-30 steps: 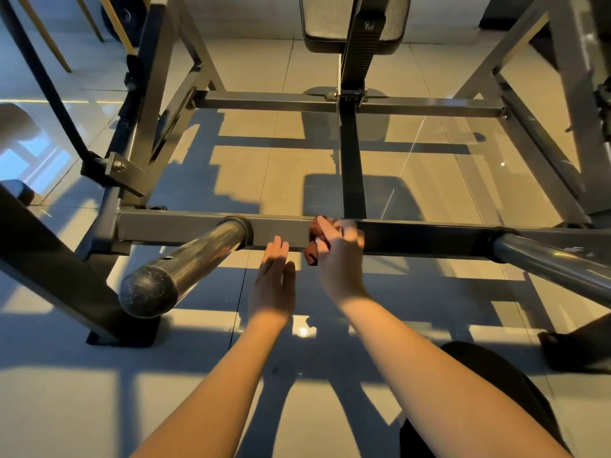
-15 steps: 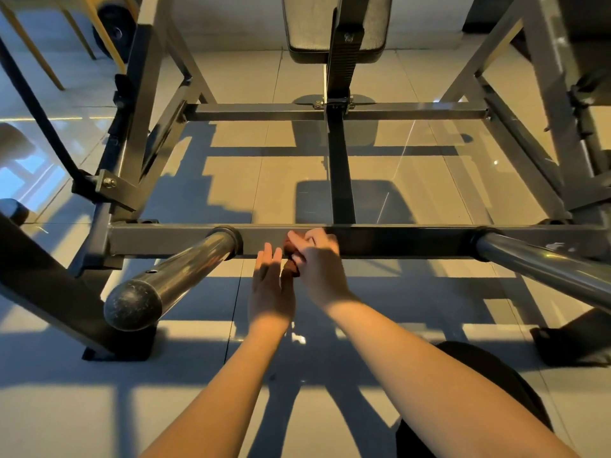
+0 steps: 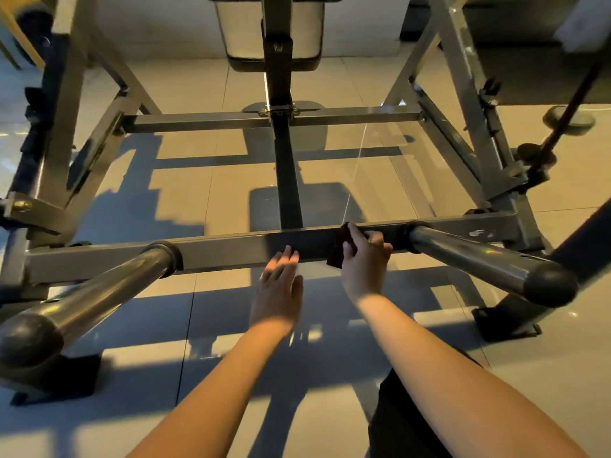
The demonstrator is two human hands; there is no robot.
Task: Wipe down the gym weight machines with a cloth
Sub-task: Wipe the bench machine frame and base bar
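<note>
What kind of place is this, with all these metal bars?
Most likely a gym. A steel machine frame stands on a tiled floor, with thick round pegs of the sort that take weight plates and a padded rest at the far end. The right hand holds a dark cloth against the frame.

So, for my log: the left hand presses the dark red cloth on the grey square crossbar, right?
No, the head view shows the right hand pressing the dark red cloth on the grey square crossbar; the left hand holds nothing.
</note>
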